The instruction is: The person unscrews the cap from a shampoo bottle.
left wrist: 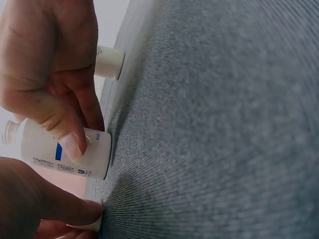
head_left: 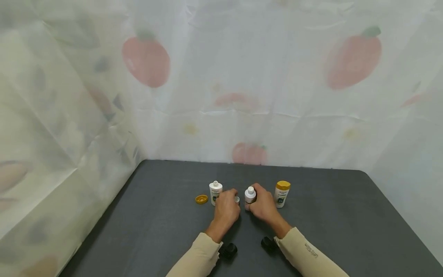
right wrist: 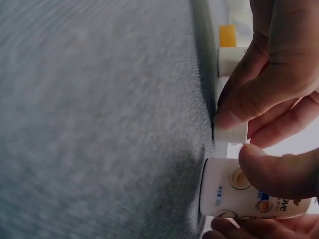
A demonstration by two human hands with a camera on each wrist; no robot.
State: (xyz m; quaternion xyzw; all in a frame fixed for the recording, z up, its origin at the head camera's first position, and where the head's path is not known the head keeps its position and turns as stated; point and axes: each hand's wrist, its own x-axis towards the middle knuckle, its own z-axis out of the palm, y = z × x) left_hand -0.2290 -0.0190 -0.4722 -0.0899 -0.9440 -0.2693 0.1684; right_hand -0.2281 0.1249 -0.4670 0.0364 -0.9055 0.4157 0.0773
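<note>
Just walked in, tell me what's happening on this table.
A person works at a dark table. The right hand grips a small white bottle that has no cap on. The left hand pinches a small white cap beside it. Another uncapped bottle stands left, near a loose yellow cap; a yellow-capped bottle stands right.

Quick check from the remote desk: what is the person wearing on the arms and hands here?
Both arms wear long beige sleeves to the wrist. The right sleeve bears a small dark printed marking; the left sleeve looks plain. The left hand and right hand are bare, ungloved.
</note>
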